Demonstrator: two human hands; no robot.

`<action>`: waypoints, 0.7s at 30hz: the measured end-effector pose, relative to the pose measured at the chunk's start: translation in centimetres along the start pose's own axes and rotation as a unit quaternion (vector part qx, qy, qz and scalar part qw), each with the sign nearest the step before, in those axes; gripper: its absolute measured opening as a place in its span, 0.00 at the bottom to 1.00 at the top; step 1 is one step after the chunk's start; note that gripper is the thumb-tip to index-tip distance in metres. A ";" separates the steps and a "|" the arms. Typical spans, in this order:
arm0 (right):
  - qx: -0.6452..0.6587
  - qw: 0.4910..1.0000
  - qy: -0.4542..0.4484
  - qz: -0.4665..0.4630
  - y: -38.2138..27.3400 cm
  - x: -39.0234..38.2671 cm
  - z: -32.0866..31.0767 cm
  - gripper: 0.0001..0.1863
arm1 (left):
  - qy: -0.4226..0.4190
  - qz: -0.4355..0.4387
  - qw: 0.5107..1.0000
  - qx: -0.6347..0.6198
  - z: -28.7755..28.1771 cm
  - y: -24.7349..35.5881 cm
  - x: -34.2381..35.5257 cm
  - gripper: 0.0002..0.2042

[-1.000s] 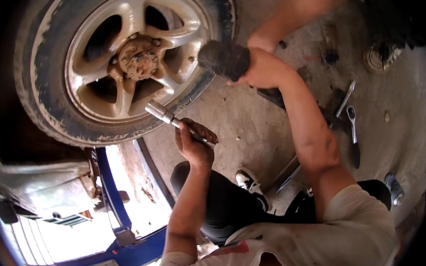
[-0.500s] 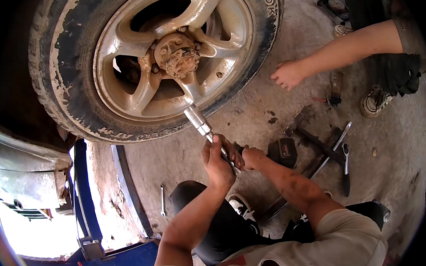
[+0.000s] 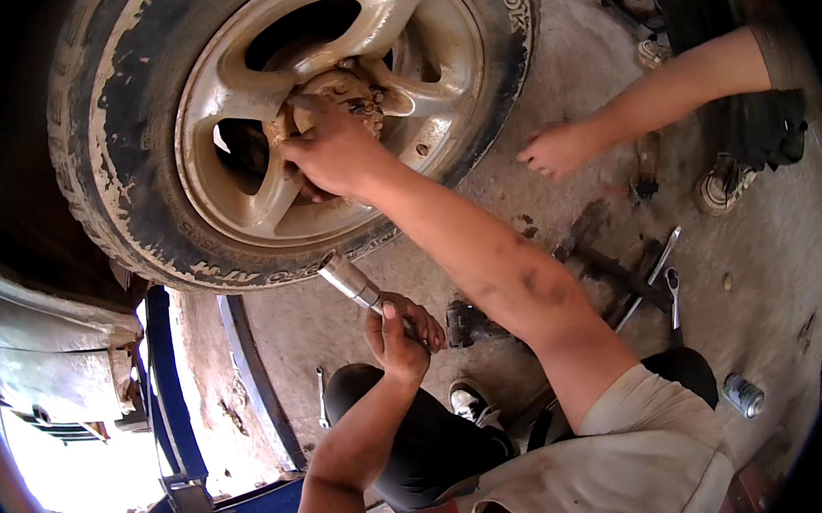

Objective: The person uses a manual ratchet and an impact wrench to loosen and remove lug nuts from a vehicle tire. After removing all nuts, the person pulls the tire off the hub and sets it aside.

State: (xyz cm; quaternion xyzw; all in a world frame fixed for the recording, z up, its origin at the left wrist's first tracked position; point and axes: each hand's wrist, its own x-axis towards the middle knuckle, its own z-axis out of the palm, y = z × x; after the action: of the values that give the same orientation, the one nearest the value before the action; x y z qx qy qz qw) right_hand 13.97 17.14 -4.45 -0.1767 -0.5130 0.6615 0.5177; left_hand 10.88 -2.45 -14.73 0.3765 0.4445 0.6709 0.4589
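A dusty car wheel point(image 3: 139, 180) with a silver spoked rim fills the upper left. My right hand point(image 3: 332, 152) reaches up to its rusty hub point(image 3: 347, 89), fingers closed over the hub's nuts. Whether a nut is pinched in them is hidden. Below the tyre, my left hand point(image 3: 398, 338) grips a metal socket wrench point(image 3: 348, 280), its socket end pointing up-left toward the tyre. I sit on the concrete with my knee point(image 3: 414, 437) bent under my arms.
Another person's hand point(image 3: 556, 149) rests on the ground at the right, their shoe point(image 3: 721, 187) beyond it. Wrenches and dark tools point(image 3: 646, 278) lie on the floor at right, a small can point(image 3: 743, 393) further down. A blue jack frame point(image 3: 168, 388) stands at lower left.
My right hand left the wrench near my left hand and rose to the wheel hub. The wrench has dropped away from the hub and stays in my left hand.
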 end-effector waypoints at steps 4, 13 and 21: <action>0.146 0.987 0.004 0.065 0.3 1.5 1.9 0.12 | 0.001 -0.013 1.000 0.025 -0.5 0.1 -0.8 0.17; -0.114 0.955 0.269 -0.047 4.0 3.6 4.7 0.29 | -0.010 -0.025 0.996 0.080 -1.0 -0.3 -1.7 0.16; -0.247 0.941 0.225 -0.053 3.2 4.4 4.5 0.29 | 0.054 0.169 0.850 0.496 -4.4 -2.9 -3.0 0.20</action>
State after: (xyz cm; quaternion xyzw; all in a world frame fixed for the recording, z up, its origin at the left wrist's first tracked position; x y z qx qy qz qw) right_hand 7.15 18.93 -4.06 -0.4153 -0.5393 0.4287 0.5940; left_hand 8.52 -5.88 -19.17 0.5869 0.6713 0.4479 0.0661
